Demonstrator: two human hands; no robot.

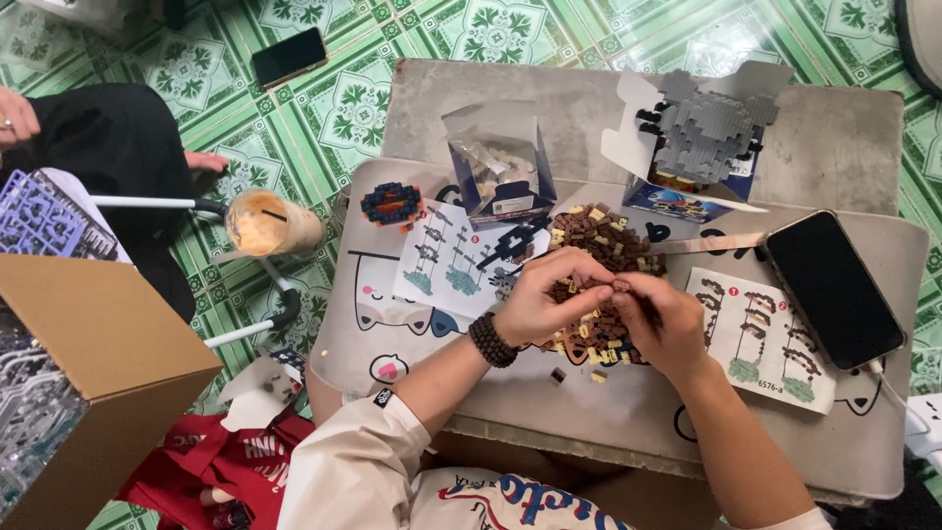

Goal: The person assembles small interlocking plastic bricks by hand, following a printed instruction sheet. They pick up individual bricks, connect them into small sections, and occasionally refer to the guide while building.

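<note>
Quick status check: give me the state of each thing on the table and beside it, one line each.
left hand: fingers pinched on a small brick over the pile
right hand: fingers pinched on the same spot
brick pile: loose, heaped
grey brick model: assembled, standing on its box
clear box: open
phone: screen dark, cable plugged in
instruction sheets: unfolded, flat
drink cup: partly full, lidded

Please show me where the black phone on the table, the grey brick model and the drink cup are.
black phone [834, 290], head view, middle of screen.
grey brick model [711, 128], head view, its body.
drink cup [263, 222], head view, its lid.
</note>
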